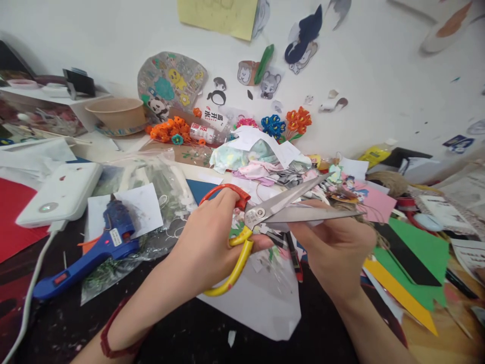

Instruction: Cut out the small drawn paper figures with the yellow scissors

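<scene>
My left hand (202, 237) grips a pair of scissors (261, 211) by its red and yellow handles. Their long metal blades are spread apart and point to the right. Behind and below the blades, my right hand (333, 253) is closed with its fingers bent together; a pale edge shows by the fingertips, but what it holds is mostly hidden. The lower blade crosses in front of these fingers. Beneath both hands lies a white sheet of paper (265, 308) with small scraps around it. A dark, thin tool (293, 253) lies between the hands.
At left, a blue glue gun (113, 242) rests on white paper beside a white power bank (60, 194) with a cable. A heap of fabric scraps (257, 156) stands at the back. Green card (420, 253) and yellow card (405, 298) lie at right.
</scene>
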A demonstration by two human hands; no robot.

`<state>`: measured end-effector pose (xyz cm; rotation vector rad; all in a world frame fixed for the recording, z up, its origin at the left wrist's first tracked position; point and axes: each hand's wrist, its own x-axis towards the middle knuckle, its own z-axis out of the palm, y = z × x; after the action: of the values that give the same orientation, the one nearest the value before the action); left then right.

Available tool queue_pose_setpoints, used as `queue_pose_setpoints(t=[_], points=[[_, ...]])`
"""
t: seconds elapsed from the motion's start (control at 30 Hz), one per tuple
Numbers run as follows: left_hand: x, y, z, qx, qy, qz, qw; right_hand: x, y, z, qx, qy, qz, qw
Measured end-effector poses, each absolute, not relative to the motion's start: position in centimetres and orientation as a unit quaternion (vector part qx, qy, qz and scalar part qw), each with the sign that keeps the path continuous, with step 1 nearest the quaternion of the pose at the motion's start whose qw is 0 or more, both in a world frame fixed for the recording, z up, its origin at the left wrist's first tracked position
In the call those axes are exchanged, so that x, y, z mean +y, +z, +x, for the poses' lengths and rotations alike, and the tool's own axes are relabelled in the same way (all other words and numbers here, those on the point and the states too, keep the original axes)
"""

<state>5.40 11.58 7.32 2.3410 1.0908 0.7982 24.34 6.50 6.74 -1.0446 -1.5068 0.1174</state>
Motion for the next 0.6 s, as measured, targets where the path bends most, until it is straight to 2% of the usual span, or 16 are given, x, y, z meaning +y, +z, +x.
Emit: queue_pose_setpoints(t=[0.27, 0.6], points=[[11.48, 7.09, 5.34, 0.400, 0.287, 0.844, 0.213, 6.21, 6.34, 24.59, -0.651, -0.013, -0.480, 0.588], [11.30, 7.05, 5.50, 0.405, 0.279, 0.838, 0.236, 6.15, 6.43, 24.21, -0.641, -0.020, -0.499, 0.583]])
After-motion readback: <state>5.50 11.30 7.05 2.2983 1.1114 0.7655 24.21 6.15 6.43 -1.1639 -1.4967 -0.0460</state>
